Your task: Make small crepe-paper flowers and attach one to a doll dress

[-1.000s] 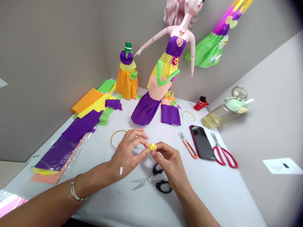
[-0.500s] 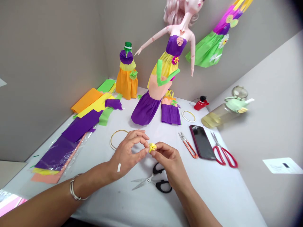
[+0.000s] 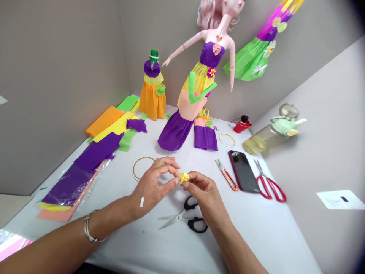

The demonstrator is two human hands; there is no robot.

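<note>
A small crumpled yellow paper flower (image 3: 184, 177) is held above the table between both hands. My right hand (image 3: 207, 192) pinches it between thumb and forefinger from the right. The thumb and forefinger of my left hand (image 3: 158, 180) close on its left edge, the other fingers loosely stretched out; a bit of white tape sits on that hand. Below the hands lie black-handled scissors (image 3: 179, 217) with their blades apart. A roll of tape (image 3: 134, 170) lies behind my left hand, partly covered by it.
A doll (image 3: 196, 102) in a paper dress and a dressed green bottle (image 3: 154, 91) stand at the back. Coloured paper (image 3: 68, 182) lies left. On the right are thread snips (image 3: 226, 176), a phone (image 3: 243, 171), red-handled scissors (image 3: 269, 184) and a water bottle (image 3: 262, 137).
The yellow flower has turned or shifted very slightly to the right between my fingertips. Both hands stay almost in the same place, and everything else is unchanged.
</note>
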